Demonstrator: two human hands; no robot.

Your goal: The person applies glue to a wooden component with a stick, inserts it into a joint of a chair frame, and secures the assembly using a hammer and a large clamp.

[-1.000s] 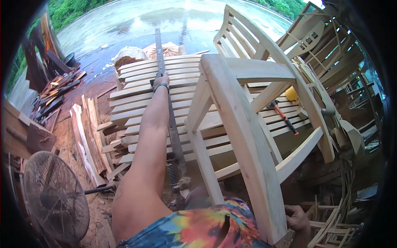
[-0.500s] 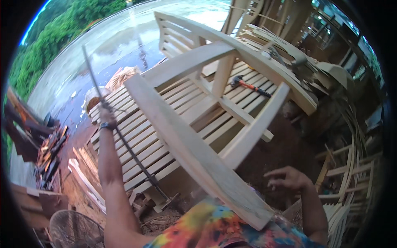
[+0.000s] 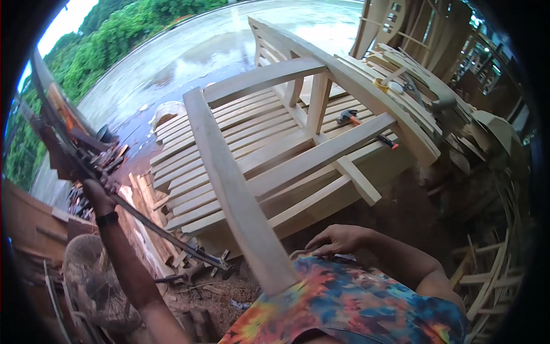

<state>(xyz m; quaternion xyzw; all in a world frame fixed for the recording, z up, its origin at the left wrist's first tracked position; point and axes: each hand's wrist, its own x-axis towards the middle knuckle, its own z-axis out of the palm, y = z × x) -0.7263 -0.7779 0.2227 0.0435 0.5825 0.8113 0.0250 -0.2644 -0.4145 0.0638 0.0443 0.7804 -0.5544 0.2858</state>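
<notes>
My left hand (image 3: 98, 194), out at the far left, is closed around the long dark metal bar of a bar clamp (image 3: 143, 221). The clamp slants down toward the ground, and its screw end (image 3: 220, 264) hangs left of a pale wooden bench (image 3: 229, 166). The bench's slatted seat and curved armrest frame fill the middle. In front of my shirt, my right hand (image 3: 335, 239) hovers with loosely bent fingers and nothing visible in it. Beside it is the near end of a broad wooden armrest (image 3: 246, 212). A hammer (image 3: 350, 118) lies on the slats, partly hidden by a rail.
A round wire fan guard (image 3: 94, 275) stands at lower left, near scrap wood (image 3: 146, 206). Cut boards (image 3: 395, 63) and a yellow-rimmed container (image 3: 381, 86) are behind the bench. Wooden frames (image 3: 487, 281) stand at right. Wet pavement (image 3: 200, 63) stretches beyond.
My left hand has swung left and lower with the clamp, away from the bench slats. My right hand has come in toward my shirt. The view has shifted, moving the bench within it.
</notes>
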